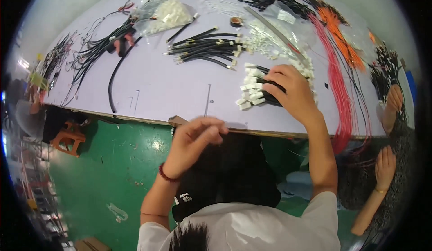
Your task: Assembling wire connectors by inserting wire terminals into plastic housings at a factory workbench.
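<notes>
Over the table's front edge hangs my left hand [193, 138], its fingers loosely bent and nothing visible between them. A dark red bead bracelet [168, 173] circles that wrist. My right hand [292, 92] is on a pile of short black cables [272, 99], fingers and thumb closed around part of it. White plastic connectors [250, 88] cap the pile's left ends. My palm hides the right side of the pile. Farther back and left lies another group of black cables [202, 48] with small pale ends.
Bags of white parts [168, 16] and a metal ruler [274, 28] lie farther back. Red-handled pliers [120, 46] rest among dark cables at left. Pink wires [335, 84] and orange wires [333, 21] spread at right. Another person's hands [385, 167] are at far right.
</notes>
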Tool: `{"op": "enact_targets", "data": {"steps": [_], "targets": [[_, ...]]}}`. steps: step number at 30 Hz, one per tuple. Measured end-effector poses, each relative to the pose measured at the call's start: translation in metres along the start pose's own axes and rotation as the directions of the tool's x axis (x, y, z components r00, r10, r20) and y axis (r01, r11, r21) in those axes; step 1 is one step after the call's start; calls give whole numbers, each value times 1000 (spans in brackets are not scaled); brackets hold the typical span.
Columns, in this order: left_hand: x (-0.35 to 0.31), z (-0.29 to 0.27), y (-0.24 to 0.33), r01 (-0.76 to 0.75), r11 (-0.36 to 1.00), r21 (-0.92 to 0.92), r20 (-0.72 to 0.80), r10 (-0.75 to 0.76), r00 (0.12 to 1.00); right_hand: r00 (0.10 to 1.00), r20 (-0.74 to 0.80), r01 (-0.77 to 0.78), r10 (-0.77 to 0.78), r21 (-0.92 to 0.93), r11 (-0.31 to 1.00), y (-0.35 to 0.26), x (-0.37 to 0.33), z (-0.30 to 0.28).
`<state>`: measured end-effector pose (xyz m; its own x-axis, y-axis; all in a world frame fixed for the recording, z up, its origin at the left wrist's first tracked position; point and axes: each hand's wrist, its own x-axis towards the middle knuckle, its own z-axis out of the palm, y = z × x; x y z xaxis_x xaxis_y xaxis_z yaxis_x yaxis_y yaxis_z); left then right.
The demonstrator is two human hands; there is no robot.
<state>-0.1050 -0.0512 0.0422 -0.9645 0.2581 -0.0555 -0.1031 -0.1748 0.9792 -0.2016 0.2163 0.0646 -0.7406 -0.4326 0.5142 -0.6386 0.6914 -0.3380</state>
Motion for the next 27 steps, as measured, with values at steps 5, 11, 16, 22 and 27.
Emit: {"op": "enact_targets", "data": {"steps": [5, 11, 16, 22, 27], "targets": [[62, -46, 30, -198, 819, 539, -65, 275, 959, 1000, 1, -14, 14, 50, 999, -12, 25, -4], [110, -51, 39, -271, 534, 800, -16, 472, 882, 982, 156, 101, -107, 45, 994, -25, 80, 31], [94, -57, 15, -218, 576, 788, 6, 347, 938, 919, 392, 166, -44, -284, 944, -17, 104, 85], [86, -82, 12, -294, 484, 824, 0, 520, 854, 918, 389, -59, 74, -51, 997, -20, 112, 54], [94, -106, 6, -253, 733, 631, -97, 399, 912, 883, 426, -298, 196, 186, 936, -14, 100, 26]]}}
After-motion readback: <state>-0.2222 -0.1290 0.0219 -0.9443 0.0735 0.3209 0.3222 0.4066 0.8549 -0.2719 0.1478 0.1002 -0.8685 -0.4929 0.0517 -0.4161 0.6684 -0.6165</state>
